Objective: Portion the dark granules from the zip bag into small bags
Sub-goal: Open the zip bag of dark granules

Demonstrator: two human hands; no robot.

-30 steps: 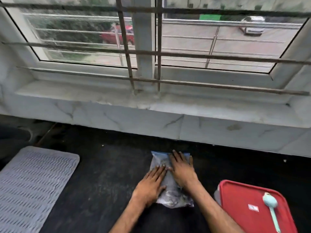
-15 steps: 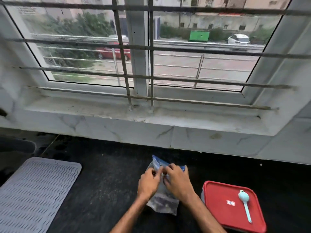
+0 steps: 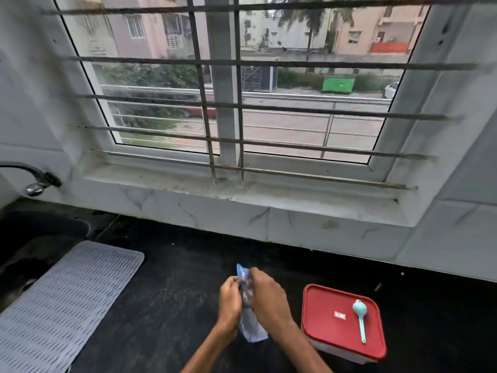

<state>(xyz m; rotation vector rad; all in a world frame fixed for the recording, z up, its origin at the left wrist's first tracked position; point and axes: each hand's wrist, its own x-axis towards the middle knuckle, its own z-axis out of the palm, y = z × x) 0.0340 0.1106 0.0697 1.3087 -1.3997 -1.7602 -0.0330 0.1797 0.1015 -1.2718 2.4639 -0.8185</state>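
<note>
Mostly hidden, your clear plastic zip bag (image 3: 253, 331): it stands on end between your hands, near the front of the black stone worktop (image 3: 172, 289). Only its blue-edged top and its lower corner show; the middle is behind your fingers. The contents are too blurred to read. You cannot tell whether the bottom corner touches the worktop or hangs just above it.

Left hand (image 3: 230, 300): fingers curled, pinching the bag's left side near the top. Right hand (image 3: 269, 298): curled over the right side, gripping it. Both forearms are cut off by the bottom edge.

Right of your right wrist, near but apart: a square container with a red lid (image 3: 330, 300), and a pale blue plastic spoon (image 3: 360, 317) lying on the lid. The container's body sits mostly under the lid; only a pale strip shows along its front edge.

Left: a grey ribbed mat (image 3: 67, 297), cut off by the left and bottom edges. Beyond it are a dark sink (image 3: 40, 238) and a chrome tap (image 3: 35, 184), both partly out of frame.

Open worktop lies between mat and bag, behind the bag up to the white marble wall (image 3: 215, 214), and to the right of the container.
</note>
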